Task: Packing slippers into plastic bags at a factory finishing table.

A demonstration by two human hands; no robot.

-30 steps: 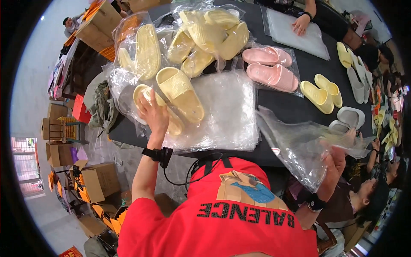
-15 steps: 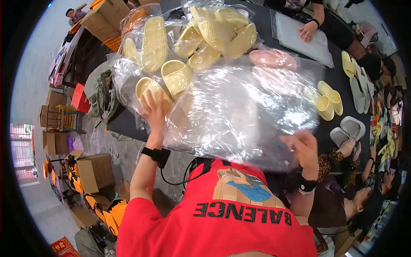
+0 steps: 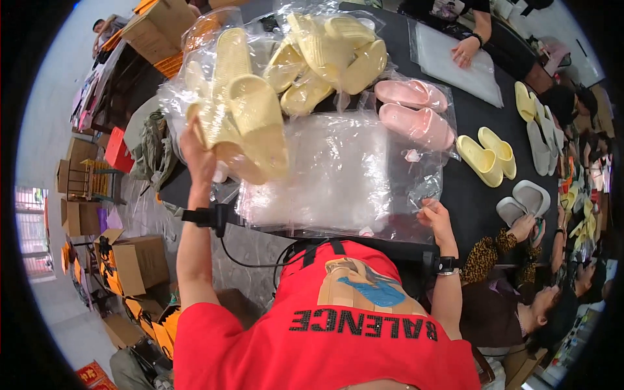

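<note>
From my remote station I observe the left hand (image 3: 200,159) gripping a pair of yellow slippers (image 3: 257,123) by their left edge, above the left part of the black table (image 3: 481,211), its fingertips partly hidden. I record the right hand (image 3: 437,221) with thumb and fingers pinching the near right corner of a clear bag (image 3: 416,192), nearer me than the bagged pink slippers (image 3: 416,123).

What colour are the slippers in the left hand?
Pale yellow. The slippers in the left hand show best in the head view.
</note>
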